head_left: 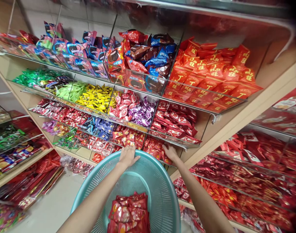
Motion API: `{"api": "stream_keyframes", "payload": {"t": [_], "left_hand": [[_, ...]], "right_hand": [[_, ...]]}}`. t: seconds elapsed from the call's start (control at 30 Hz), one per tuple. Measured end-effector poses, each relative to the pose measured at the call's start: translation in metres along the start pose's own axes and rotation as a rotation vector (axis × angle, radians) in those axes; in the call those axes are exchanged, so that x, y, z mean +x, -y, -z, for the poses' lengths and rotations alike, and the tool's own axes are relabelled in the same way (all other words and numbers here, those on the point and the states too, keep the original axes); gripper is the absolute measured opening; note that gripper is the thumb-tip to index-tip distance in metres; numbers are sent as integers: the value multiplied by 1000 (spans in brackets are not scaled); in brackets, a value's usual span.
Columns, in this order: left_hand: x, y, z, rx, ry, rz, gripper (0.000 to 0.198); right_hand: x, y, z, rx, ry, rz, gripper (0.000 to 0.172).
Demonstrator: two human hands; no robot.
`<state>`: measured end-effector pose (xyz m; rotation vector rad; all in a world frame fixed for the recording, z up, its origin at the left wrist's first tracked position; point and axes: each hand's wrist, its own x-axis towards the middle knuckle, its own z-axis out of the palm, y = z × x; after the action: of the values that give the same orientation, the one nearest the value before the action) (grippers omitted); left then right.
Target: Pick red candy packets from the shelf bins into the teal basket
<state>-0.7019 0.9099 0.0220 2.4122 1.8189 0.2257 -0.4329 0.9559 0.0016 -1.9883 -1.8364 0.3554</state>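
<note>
Red packets (pixel 154 148) on shelf (pixel 231 124): reaching in with right hand (pixel 170 153), laying left hand (pixel 127 156) over basket rim (pixel 172 183); cannot tell either grip.

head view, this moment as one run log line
left hand: at basket rim; right hand: at red shelf packets; basket: red packets inside

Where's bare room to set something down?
Teal basket: bare bottom between the stacked packets and its far wall. Floor: bare between the basket and lower-left bundles. Crowded: red shelf packets around the right hand.
</note>
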Motion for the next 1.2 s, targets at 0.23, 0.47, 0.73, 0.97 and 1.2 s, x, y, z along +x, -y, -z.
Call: {"api": "stream_keyframes", "payload": {"t": [0.23, 0.47, 0.73, 0.97, 1.2], "left_hand": [[0, 1, -2, -6, -10, -12, 46], [0, 1, -1, 13, -1, -3, 48], [-1, -1, 2, 3, 15, 2, 47], [0, 0, -1, 7, 2, -1, 48], [0, 0, -1, 7, 17, 6, 49]], "right_hand": [[-4, 5, -5, -97, 193, 28, 58], [-22, 6, -9, -200, 152, -53, 69], [-35, 14, -7, -258, 69, -96, 45], [-27, -1, 0, 15, -26, -90, 37], [-26, -5, -9, 18, 3, -70, 42]]}}
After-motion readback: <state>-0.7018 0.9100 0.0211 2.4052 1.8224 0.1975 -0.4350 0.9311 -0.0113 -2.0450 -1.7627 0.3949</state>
